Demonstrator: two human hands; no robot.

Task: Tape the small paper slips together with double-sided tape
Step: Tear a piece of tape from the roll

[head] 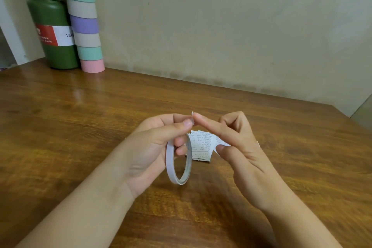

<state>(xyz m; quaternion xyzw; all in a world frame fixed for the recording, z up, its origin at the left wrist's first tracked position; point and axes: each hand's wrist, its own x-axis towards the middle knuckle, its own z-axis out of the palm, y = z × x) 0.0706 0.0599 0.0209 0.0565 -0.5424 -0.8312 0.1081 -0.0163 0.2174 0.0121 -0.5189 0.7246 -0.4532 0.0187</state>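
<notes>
My left hand (155, 147) holds a thin white roll of double-sided tape (171, 164) above the table. The ring hangs around its fingers, and its thumb and forefinger pinch the loose tape end (192, 116) at the top. My right hand (237, 147) points its straight forefinger at that end, the tip touching it. Its other fingers are curled and the thumb stands apart. A small pile of printed paper slips (201, 145) lies on the table behind both hands, partly hidden by them. A white corner shows at my right hand's far edge; I cannot tell whether it is held.
A wooden table (80, 127) runs back to a beige wall. At the back left stand a green flask (54, 34) and a tall stack of pastel tape rolls (84, 20). The table's right corner is at the far right.
</notes>
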